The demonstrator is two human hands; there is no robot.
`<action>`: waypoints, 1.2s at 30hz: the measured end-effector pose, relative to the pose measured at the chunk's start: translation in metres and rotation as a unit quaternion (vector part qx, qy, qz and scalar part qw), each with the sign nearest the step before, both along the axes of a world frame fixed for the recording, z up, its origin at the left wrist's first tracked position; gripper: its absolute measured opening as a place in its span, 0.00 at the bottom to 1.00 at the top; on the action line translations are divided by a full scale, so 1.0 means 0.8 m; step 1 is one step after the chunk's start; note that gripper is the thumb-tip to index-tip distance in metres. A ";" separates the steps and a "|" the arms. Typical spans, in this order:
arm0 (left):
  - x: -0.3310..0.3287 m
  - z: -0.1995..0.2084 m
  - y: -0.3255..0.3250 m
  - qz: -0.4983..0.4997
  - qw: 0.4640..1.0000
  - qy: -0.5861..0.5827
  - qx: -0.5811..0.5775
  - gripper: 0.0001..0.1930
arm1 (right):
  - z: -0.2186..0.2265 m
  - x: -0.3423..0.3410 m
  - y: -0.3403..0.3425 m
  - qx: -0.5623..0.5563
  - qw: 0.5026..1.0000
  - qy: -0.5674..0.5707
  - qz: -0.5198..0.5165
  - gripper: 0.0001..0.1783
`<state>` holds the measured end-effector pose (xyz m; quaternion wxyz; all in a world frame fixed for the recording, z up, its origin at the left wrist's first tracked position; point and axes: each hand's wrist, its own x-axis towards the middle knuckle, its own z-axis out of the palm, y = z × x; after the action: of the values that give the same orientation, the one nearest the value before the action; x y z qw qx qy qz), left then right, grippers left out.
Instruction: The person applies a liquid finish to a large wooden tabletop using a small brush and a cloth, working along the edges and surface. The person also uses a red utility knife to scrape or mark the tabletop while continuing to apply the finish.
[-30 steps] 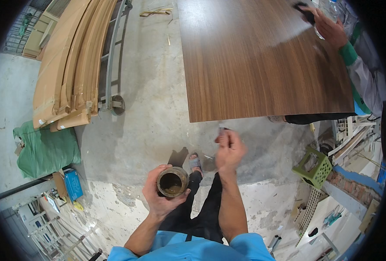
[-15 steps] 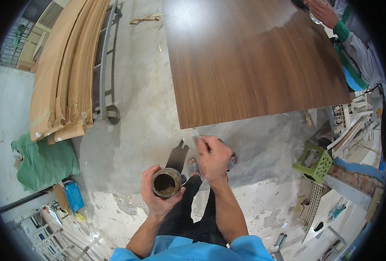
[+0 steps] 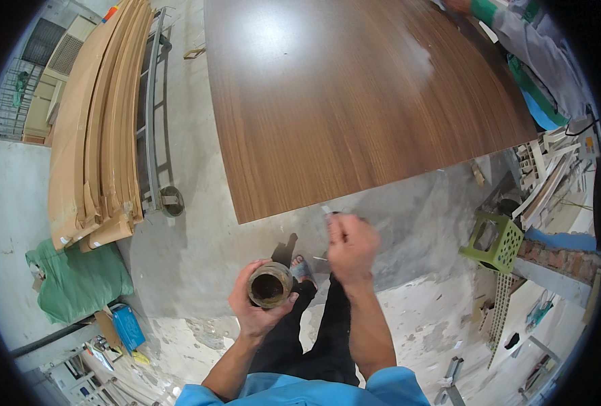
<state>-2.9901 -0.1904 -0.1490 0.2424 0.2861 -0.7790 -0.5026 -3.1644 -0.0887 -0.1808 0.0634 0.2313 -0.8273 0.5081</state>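
My left hand (image 3: 258, 303) is wrapped round an open jar (image 3: 270, 289) with a dirty rim and dark brown stuff inside, its mouth facing up. To its right, my right hand (image 3: 353, 249) is closed and blurred by motion. A small pale tip (image 3: 327, 211) sticks out past its fingers; I cannot make out what it belongs to. Just beyond this hand lies the near edge of a large brown wood-grain panel (image 3: 354, 122), apart from both hands. Light glares off its far left part.
Cardboard-wrapped boards (image 3: 97, 135) lean on a wheeled metal rack (image 3: 153, 115) at the left, behind a green sack (image 3: 80, 281). A green plastic stool (image 3: 493, 241) and scrap strips (image 3: 551, 176) are at the right. Another person's sleeve (image 3: 537, 51) reaches over the panel's far right.
The view has turned, so the panel's near corner sits further left and lower. My right hand has moved right, away from the jar. The co-worker's hand has moved mostly out of view.
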 end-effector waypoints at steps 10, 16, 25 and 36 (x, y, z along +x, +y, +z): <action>-0.048 -0.009 0.024 -0.051 0.999 0.016 -0.001 0.41 | 0.003 -0.034 0.034 -0.041 0.999 -0.006 0.010 0.05; -0.072 -0.005 0.029 -0.065 0.997 -0.006 -0.030 0.41 | -0.002 -0.063 0.058 -0.022 0.993 -0.021 -0.117 0.04; -0.141 -0.002 0.056 -0.125 0.987 -0.013 -0.103 0.41 | 0.097 -0.073 0.156 0.049 0.994 -0.087 0.044 0.06; -0.201 0.002 0.093 -0.162 0.979 0.011 -0.122 0.43 | 0.132 -0.106 0.161 0.196 0.964 0.087 0.158 0.10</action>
<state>-3.1509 -0.1156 -0.1476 0.1997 0.1188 -0.8674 -0.4399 -3.2494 0.0402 -0.0752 0.0073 0.4105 -0.8547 0.3178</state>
